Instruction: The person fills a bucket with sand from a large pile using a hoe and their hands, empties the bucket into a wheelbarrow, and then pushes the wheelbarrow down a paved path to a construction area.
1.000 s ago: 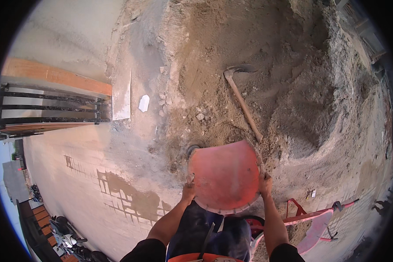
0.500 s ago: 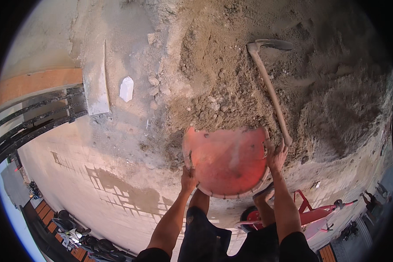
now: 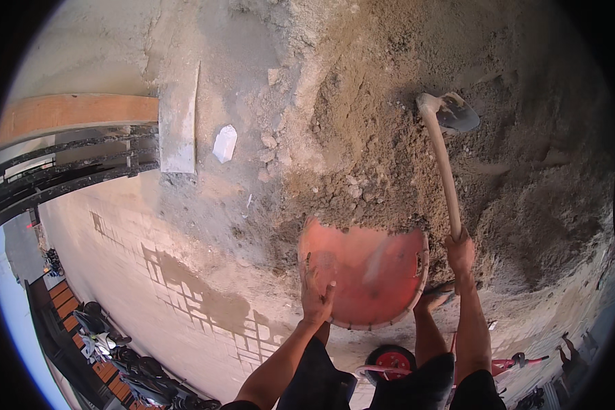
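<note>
A scuffed red basin point(image 3: 365, 280) lies at my feet, its far edge against a pile of loose sandy soil point(image 3: 362, 143). My left hand point(image 3: 316, 297) rests at its near-left rim, the thumb spread away from the outstretched fingers. To the right of the basin, my right hand point(image 3: 460, 253) is closed around the lower end of a hoe's wooden handle point(image 3: 442, 160). The hoe's metal blade point(image 3: 458, 113) is at the far end, over the soil, with its flat face showing. Whether the blade touches the ground I cannot tell.
A red wheelbarrow point(image 3: 391, 362) stands behind my legs. At the left are a pale board point(image 3: 178, 140), a white fragment point(image 3: 224, 143) and dark slatted metalwork point(image 3: 82, 160) under an orange beam point(image 3: 82, 116). Motorcycles point(image 3: 133, 369) are parked at lower left. Another person point(image 3: 572, 355) is far right.
My right hand has left the basin's rim and taken hold of the hoe handle. The blade has turned to show its face. My left hand has shifted its fingers on the rim.
</note>
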The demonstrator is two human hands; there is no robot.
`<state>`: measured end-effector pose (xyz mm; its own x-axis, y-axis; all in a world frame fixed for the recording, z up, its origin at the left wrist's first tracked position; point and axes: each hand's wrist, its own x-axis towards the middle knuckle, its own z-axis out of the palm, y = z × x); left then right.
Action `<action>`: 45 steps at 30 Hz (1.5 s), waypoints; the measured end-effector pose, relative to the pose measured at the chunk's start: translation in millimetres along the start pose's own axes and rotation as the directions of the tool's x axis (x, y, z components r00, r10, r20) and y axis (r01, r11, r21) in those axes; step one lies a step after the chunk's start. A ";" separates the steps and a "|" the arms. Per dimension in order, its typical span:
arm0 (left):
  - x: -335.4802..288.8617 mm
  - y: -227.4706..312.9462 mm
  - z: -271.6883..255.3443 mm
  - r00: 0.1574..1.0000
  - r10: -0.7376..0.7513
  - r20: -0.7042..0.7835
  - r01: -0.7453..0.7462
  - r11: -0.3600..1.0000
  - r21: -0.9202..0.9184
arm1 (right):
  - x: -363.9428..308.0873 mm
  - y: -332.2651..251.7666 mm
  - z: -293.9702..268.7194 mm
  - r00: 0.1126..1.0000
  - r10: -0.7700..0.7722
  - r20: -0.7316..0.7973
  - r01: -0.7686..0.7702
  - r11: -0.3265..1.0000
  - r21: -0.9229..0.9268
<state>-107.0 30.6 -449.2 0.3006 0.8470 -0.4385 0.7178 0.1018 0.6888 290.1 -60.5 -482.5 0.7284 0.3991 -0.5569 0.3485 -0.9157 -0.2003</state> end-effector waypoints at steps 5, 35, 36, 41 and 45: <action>18.7 177.6 6.4 0.950 0.111 0.292 0.097 0.782 -0.616 | -176.0 -82.2 -73.1 0.986 -0.126 0.109 0.089 0.952 0.292; 85.2 169.7 36.1 0.831 -0.441 0.339 0.471 0.234 -0.851 | -206.3 -84.8 -46.1 0.766 -0.444 0.464 0.273 0.879 0.391; 58.5 152.9 51.8 0.778 -0.487 0.397 0.542 0.202 -0.816 | -225.1 -69.3 -48.7 0.772 -0.441 0.458 0.272 0.880 0.390; -37.0 178.7 67.6 0.797 -0.453 0.399 0.534 0.220 -0.817 | -287.5 27.5 -33.2 0.772 -0.488 0.409 0.405 0.872 0.275; 12.3 265.5 -22.7 0.947 -0.300 0.118 0.234 0.385 -0.893 | -244.1 -65.4 -76.3 0.661 -0.746 0.077 0.670 0.634 0.387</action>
<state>73.1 79.8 -258.6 0.1432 0.7095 -0.6901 -0.2143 0.7029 0.6782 134.5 -94.3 -272.0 0.1762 0.9434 -0.2811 0.4808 -0.3316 -0.8117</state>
